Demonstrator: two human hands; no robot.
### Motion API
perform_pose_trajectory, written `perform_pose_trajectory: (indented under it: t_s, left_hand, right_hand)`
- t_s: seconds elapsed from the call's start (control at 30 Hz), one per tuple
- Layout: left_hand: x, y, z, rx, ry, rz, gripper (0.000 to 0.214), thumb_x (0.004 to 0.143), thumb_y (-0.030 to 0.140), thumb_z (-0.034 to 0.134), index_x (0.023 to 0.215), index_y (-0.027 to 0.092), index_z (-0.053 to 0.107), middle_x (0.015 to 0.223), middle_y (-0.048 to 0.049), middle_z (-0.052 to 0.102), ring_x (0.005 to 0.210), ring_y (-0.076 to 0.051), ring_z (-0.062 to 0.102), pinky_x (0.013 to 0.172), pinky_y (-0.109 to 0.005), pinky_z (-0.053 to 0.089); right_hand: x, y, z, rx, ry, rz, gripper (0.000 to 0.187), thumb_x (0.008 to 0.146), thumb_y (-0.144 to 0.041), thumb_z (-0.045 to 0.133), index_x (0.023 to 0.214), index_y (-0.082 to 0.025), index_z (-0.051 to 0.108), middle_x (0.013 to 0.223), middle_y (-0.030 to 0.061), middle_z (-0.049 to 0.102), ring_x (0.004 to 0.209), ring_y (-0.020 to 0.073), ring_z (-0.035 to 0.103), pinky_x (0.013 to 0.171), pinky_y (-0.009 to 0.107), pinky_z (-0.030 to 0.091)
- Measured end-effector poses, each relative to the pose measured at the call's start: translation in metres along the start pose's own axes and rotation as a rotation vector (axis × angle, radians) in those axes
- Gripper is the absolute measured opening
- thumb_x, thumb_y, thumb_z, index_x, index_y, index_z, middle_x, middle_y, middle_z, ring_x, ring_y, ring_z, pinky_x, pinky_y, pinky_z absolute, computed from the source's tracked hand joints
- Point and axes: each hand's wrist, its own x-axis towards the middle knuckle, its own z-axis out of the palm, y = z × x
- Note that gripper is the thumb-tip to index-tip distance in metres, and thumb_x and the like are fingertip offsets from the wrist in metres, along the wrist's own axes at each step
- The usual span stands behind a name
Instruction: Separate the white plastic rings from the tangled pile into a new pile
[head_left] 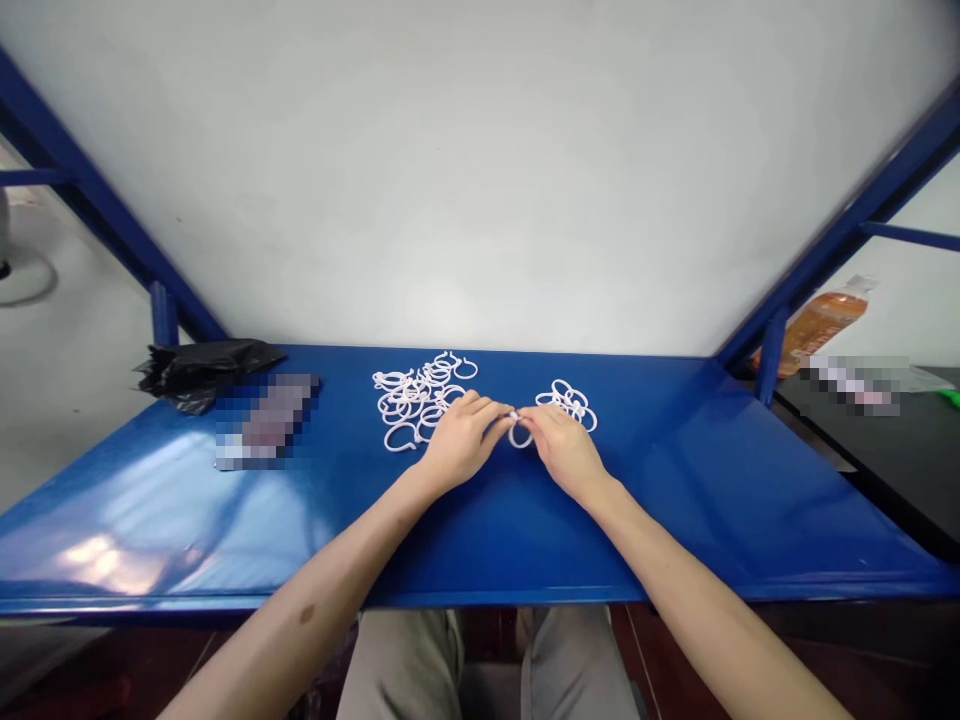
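Between my two hands is one white ring [520,437], shaped like a curtain ring, with its knobbed top pinched by the fingertips. My left hand [463,437] grips it from the left and my right hand [564,443] from the right, the fingertips almost meeting. Whether the ring's ends are joined or apart I cannot tell. Left of my left hand lies a loose pile of white rings [401,437], partly hidden behind that hand. A smaller cluster of similar rings [562,388] lies just behind my right hand.
On the blue table [675,480], a black plastic bag [202,370] and a blurred-out flat object [274,420] lie at the left. Blue frame bars [847,225] slope up on both sides. A bottle of orange drink [821,325] leans beyond the right bar, near a dark surface [885,440].
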Motion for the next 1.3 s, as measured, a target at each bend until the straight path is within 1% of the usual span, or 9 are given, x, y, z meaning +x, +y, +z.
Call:
perform_pose_trajectory:
  t_s: [0.07,0.2,0.3,0.43,0.63,0.93,1.13,1.2,1.3]
  left_hand:
    - [0.002,-0.007,-0.003,0.144,-0.013,-0.065,0.026,0.102,0.035,0.050,0.113,0.020,0.069,0.102,-0.0080,0.073,0.096,-0.025,0.060,0.089,-0.042,0.050]
    - [0.000,-0.021,-0.008,0.409,-0.048,-0.242,0.026,0.096,0.030,0.056,0.115,0.017,0.069,0.115,-0.0149,0.068,0.110,-0.034,0.055,0.094,-0.050,0.046]
    - [-0.004,-0.027,-0.009,0.506,-0.137,-0.288,0.023,0.094,0.029,0.058,0.107,0.016,0.071,0.116,-0.0169,0.066,0.112,-0.038,0.054,0.092,-0.052,0.044]
    - [-0.006,-0.028,-0.007,0.516,-0.185,-0.280,0.019,0.094,0.026,0.055,0.101,0.018,0.070,0.112,-0.0158,0.067,0.111,-0.037,0.053,0.091,-0.052,0.043]
    - [-0.004,-0.023,-0.005,0.444,-0.154,-0.245,0.017,0.094,0.019,0.053,0.094,0.021,0.070,0.105,-0.0126,0.068,0.106,-0.033,0.054,0.088,-0.048,0.042]
    - [-0.002,-0.016,-0.004,0.408,0.004,-0.146,0.015,0.097,0.020,0.054,0.092,0.020,0.068,0.098,-0.0088,0.068,0.097,-0.027,0.055,0.085,-0.042,0.041]
    - [-0.001,-0.017,-0.007,0.356,0.125,-0.071,0.018,0.100,0.025,0.053,0.098,0.022,0.071,0.095,-0.0079,0.064,0.089,-0.023,0.054,0.079,-0.037,0.044]
    - [0.000,-0.015,-0.009,0.301,0.108,-0.037,0.020,0.101,0.025,0.051,0.101,0.022,0.071,0.089,-0.0061,0.064,0.084,-0.021,0.055,0.078,-0.035,0.045]
    - [0.000,-0.009,-0.009,0.214,0.023,0.037,0.022,0.103,0.024,0.048,0.105,0.022,0.070,0.088,-0.0042,0.068,0.082,-0.019,0.057,0.078,-0.033,0.047]
  right_hand:
    - [0.004,0.014,-0.006,0.019,0.087,0.084,0.026,0.104,-0.027,0.043,0.108,-0.020,0.068,0.100,0.0102,0.072,0.093,0.0244,0.067,0.086,0.038,0.054]
    - [0.005,0.055,-0.021,-0.016,0.216,0.326,0.030,0.100,-0.025,0.043,0.107,-0.017,0.071,0.104,0.0137,0.070,0.096,0.0270,0.066,0.089,0.043,0.054]
    - [0.003,0.079,-0.026,0.049,0.211,0.491,0.026,0.094,-0.025,0.049,0.104,-0.017,0.072,0.100,0.0116,0.073,0.092,0.0257,0.069,0.088,0.042,0.054]
    - [0.002,0.088,-0.022,0.131,0.163,0.639,0.018,0.088,-0.030,0.058,0.095,-0.019,0.071,0.089,0.0068,0.076,0.081,0.0225,0.070,0.081,0.037,0.054]
    - [0.001,0.085,-0.017,0.063,0.063,0.599,0.021,0.090,-0.031,0.054,0.091,-0.023,0.073,0.094,0.0051,0.078,0.091,0.0252,0.067,0.085,0.039,0.050]
    - [0.001,0.081,-0.018,0.032,0.170,0.556,0.024,0.092,-0.034,0.053,0.094,-0.021,0.073,0.098,0.0089,0.075,0.098,0.0282,0.059,0.089,0.043,0.048]
    - [0.005,0.056,-0.023,0.009,0.285,0.368,0.024,0.096,-0.034,0.052,0.095,-0.020,0.072,0.098,0.0098,0.074,0.100,0.0281,0.057,0.091,0.044,0.048]
    - [0.007,0.043,-0.023,0.109,0.260,0.335,0.024,0.097,-0.037,0.053,0.099,-0.021,0.071,0.100,0.0083,0.074,0.098,0.0257,0.061,0.089,0.041,0.050]
    - [0.007,0.022,-0.020,0.356,0.083,0.351,0.027,0.098,-0.044,0.055,0.111,-0.023,0.068,0.100,0.0051,0.074,0.083,0.0196,0.067,0.079,0.035,0.054]
